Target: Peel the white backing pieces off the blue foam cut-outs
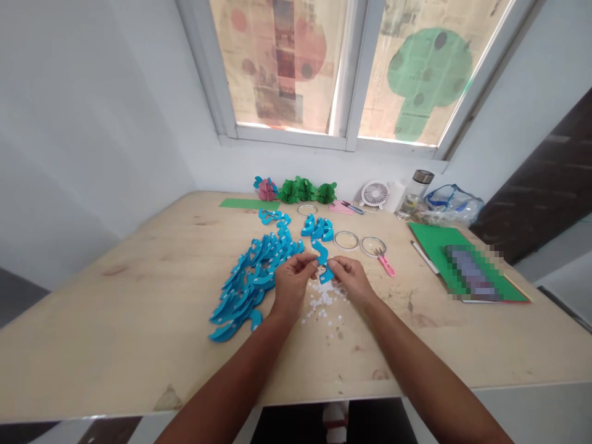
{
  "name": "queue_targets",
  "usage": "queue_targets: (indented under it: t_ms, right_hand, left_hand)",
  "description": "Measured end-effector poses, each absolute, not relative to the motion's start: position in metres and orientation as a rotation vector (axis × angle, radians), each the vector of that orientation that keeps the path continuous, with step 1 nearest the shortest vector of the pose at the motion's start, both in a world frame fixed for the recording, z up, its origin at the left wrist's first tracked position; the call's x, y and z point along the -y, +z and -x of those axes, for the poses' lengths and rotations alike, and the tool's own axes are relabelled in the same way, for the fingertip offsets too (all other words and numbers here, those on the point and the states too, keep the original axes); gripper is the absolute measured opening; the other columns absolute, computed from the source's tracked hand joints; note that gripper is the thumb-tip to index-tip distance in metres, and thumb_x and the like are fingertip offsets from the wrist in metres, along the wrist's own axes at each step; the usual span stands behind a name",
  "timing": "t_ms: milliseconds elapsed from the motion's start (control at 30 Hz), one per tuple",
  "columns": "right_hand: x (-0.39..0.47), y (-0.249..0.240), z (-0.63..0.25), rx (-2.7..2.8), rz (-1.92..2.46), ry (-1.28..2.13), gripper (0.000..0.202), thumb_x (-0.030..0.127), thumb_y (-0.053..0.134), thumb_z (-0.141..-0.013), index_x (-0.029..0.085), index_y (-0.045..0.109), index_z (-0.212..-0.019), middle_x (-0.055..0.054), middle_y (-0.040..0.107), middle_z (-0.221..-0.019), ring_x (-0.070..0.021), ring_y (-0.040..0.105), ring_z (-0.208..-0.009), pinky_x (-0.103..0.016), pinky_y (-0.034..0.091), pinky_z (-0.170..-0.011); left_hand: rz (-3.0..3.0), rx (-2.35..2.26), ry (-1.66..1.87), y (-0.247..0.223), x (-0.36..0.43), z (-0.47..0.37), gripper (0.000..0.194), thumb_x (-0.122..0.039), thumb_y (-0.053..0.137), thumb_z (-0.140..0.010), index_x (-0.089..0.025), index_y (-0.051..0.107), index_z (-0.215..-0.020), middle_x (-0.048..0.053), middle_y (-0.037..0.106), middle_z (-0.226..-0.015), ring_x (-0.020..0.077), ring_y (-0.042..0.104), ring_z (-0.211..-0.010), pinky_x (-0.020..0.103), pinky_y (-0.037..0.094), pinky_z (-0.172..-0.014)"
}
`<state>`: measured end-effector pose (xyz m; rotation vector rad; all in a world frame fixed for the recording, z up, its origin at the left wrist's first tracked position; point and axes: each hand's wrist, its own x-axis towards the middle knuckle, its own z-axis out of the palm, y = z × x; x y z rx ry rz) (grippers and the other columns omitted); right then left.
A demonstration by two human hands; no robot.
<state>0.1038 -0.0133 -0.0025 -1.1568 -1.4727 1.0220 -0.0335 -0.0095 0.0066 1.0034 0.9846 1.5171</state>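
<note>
Both hands meet over the middle of the wooden table at a curved blue paper piece (pixel 320 251) with small white patches. My left hand (pixel 296 277) has its fingers pinched together at the left side of this piece. On the other side, my right hand (pixel 350 275) pinches its lower right edge. Small white paper bits (pixel 324 299) lie scattered beneath the hands. Left of my left hand spreads a large pile of curved blue paper pieces (pixel 252 277) with white patches. Several folded blue pieces (pixel 317 228) sit just beyond the hands.
Rings of tape (pixel 346 240) and pink-handled scissors (pixel 386 265) lie right of the hands. Green paper (pixel 430 240) and a pen (pixel 424 256) are farther right. Along the wall stand green paper shapes (pixel 305 190), a small fan (pixel 375 194) and a bottle (pixel 416 192).
</note>
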Motion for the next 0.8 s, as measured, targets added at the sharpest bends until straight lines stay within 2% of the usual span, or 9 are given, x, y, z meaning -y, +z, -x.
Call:
queue_targets:
  t_ms: [100, 167, 367, 700, 800]
  right_hand:
    - [0.0115, -0.0010, -0.1074, 1.392, 1.132, 0.951, 0.030, 0.045, 0.059, -0.074, 0.016, 0.065, -0.079, -0.002, 0.063, -0.072, -0.0143, 0.056, -0.065, -0.024, 0.043, -0.058]
    - [0.0107, -0.0012, -0.1076, 1.349, 1.089, 0.993, 0.029, 0.043, 0.062, -0.072, 0.016, 0.066, -0.080, -0.004, 0.065, -0.076, -0.0159, 0.057, -0.068, -0.025, 0.045, -0.062]
    - [0.0119, -0.0008, -0.1042, 1.291, 1.036, 1.054, 0.022, 0.038, 0.065, -0.069, 0.016, 0.065, -0.070, 0.000, 0.060, -0.060, -0.0120, 0.051, -0.054, -0.023, 0.041, -0.052]
    - [0.0103, -0.0045, -0.1052, 1.389, 1.123, 0.861, 0.026, 0.040, 0.062, -0.070, 0.016, 0.062, -0.062, 0.001, 0.053, -0.056, -0.0108, 0.045, -0.052, -0.023, 0.036, -0.050]
    - [0.0112, -0.0035, -0.1050, 1.421, 1.135, 0.789, 0.025, 0.039, 0.061, -0.072, 0.016, 0.061, -0.062, 0.000, 0.052, -0.056, -0.0109, 0.044, -0.052, -0.023, 0.035, -0.050]
  left_hand:
    - [-1.074, -1.003, 1.484, 0.0060, 0.0121, 0.0312, 0.016, -0.023, 0.069, -0.057, -0.014, 0.068, -0.070, -0.001, 0.061, -0.057, 0.0093, 0.050, -0.048, 0.022, 0.042, -0.050]
    - [-1.132, -1.013, 1.468, 0.0073, 0.0143, 0.0302, 0.014, -0.023, 0.069, -0.057, -0.015, 0.068, -0.069, -0.001, 0.061, -0.056, 0.0098, 0.051, -0.048, 0.022, 0.043, -0.050]
    - [-1.203, -1.005, 1.445, 0.0122, 0.0187, 0.0297, 0.012, -0.024, 0.067, -0.060, -0.015, 0.068, -0.068, 0.000, 0.062, -0.056, 0.0101, 0.052, -0.048, 0.022, 0.044, -0.050]
    - [-1.253, -1.027, 1.445, 0.0070, 0.0174, 0.0300, 0.012, -0.024, 0.067, -0.062, -0.015, 0.068, -0.071, 0.001, 0.065, -0.062, 0.0115, 0.055, -0.053, 0.023, 0.046, -0.053]
    - [-1.267, -1.046, 1.466, 0.0047, 0.0156, 0.0307, 0.016, -0.025, 0.068, -0.062, -0.016, 0.069, -0.074, 0.003, 0.067, -0.069, 0.0151, 0.060, -0.063, 0.025, 0.049, -0.058]
